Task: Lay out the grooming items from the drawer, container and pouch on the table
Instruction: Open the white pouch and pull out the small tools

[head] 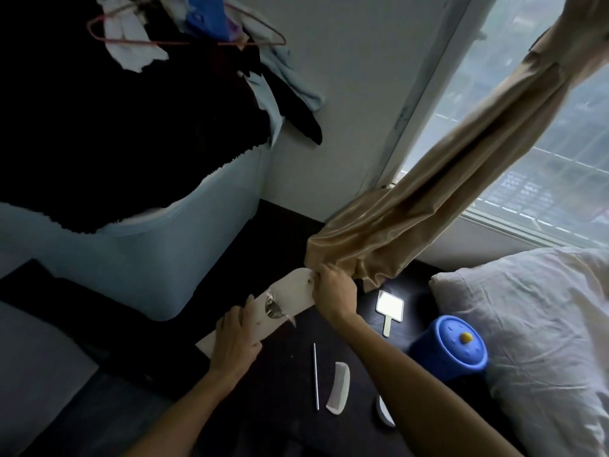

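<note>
Holding: both hands grip a long, flat, pale pouch (290, 303) above the dark table (283, 374).
Left hand: the left hand (235, 343) clasps the pouch's near end, thumb on top, fingers curled underneath and mostly hidden.
Right hand: the right hand (334, 293) pinches the pouch's far, rounded end, fingers bunched tight together; it sits right against the hem of the tan curtain (412, 206), and whether it also grips the cloth I cannot tell.
Pouch: tilted, far end higher, with a clear window in its middle showing something dark inside.
Table items: a small hand mirror (389, 308) lies face up near the right wrist; a white comb (339, 389) lies nearer the body, with a thin metal stick (315, 376) just to its left, apart from it.
Container: a blue container (453, 346) with a yellow knob on its lid lies on its side, touching the white pillow (527, 324).
Partly hidden: a rounded white thing (384, 412) peeks from under the right forearm; what it is I cannot tell.
</note>
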`<control>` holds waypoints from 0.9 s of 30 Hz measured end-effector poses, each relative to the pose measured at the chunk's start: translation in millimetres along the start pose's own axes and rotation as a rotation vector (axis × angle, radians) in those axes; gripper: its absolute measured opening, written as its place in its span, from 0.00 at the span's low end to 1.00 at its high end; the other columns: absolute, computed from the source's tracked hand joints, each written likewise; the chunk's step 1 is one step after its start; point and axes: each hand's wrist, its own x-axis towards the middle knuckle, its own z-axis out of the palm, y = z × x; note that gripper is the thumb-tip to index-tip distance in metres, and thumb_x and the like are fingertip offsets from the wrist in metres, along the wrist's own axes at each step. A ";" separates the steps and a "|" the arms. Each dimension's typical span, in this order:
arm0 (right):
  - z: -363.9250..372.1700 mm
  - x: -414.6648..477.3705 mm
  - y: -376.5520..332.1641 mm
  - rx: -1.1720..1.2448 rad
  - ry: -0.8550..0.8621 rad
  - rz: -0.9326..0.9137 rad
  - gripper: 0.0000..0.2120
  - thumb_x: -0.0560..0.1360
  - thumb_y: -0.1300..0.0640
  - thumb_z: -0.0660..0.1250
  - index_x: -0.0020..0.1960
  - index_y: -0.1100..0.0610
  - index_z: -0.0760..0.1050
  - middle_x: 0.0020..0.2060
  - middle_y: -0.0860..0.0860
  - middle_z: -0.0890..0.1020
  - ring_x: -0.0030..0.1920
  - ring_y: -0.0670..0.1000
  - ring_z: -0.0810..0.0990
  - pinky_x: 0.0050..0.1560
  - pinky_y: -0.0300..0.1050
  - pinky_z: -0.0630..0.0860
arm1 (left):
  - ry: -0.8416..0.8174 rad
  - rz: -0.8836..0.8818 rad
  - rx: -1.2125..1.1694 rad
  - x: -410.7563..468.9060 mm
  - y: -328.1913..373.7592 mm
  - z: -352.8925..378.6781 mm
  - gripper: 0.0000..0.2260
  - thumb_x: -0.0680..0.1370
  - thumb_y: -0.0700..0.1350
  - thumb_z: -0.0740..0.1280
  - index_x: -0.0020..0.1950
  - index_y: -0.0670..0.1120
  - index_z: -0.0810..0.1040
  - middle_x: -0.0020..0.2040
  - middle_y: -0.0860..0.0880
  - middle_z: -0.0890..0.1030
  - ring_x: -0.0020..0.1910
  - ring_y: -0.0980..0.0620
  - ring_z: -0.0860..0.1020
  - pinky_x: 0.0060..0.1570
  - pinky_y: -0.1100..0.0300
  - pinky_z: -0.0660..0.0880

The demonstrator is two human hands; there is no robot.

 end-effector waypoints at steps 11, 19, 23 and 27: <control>33.8 -80.1 9.4 0.035 0.197 -0.412 0.21 0.62 0.58 0.76 0.54 0.51 0.79 0.44 0.50 0.79 0.47 0.52 0.75 0.47 0.46 0.76 | 0.019 -0.178 0.027 -50.9 59.6 -10.1 0.45 0.66 0.50 0.74 0.75 0.44 0.52 0.61 0.43 0.70 0.55 0.46 0.74 0.56 0.52 0.72; 43.3 -112.1 12.7 0.225 -0.135 -0.163 0.15 0.76 0.55 0.59 0.60 0.50 0.77 0.48 0.50 0.79 0.43 0.52 0.79 0.38 0.42 0.68 | 0.026 -0.215 0.006 -60.4 63.8 -4.9 0.49 0.67 0.48 0.75 0.75 0.52 0.42 0.60 0.43 0.71 0.58 0.47 0.73 0.59 0.51 0.72; 37.6 -101.7 8.6 0.238 -0.188 0.070 0.13 0.77 0.50 0.58 0.56 0.47 0.79 0.40 0.48 0.80 0.38 0.49 0.78 0.37 0.45 0.74 | 0.017 -0.167 0.002 -56.5 69.0 -0.7 0.48 0.67 0.46 0.74 0.74 0.53 0.42 0.59 0.42 0.71 0.55 0.47 0.74 0.57 0.52 0.73; 38.4 -93.2 -3.2 0.508 -0.359 0.378 0.13 0.75 0.46 0.63 0.40 0.50 0.82 0.28 0.45 0.79 0.28 0.43 0.75 0.29 0.38 0.69 | 0.022 -0.122 0.013 -48.4 68.4 3.8 0.46 0.66 0.44 0.74 0.74 0.52 0.46 0.56 0.43 0.73 0.52 0.48 0.75 0.54 0.52 0.73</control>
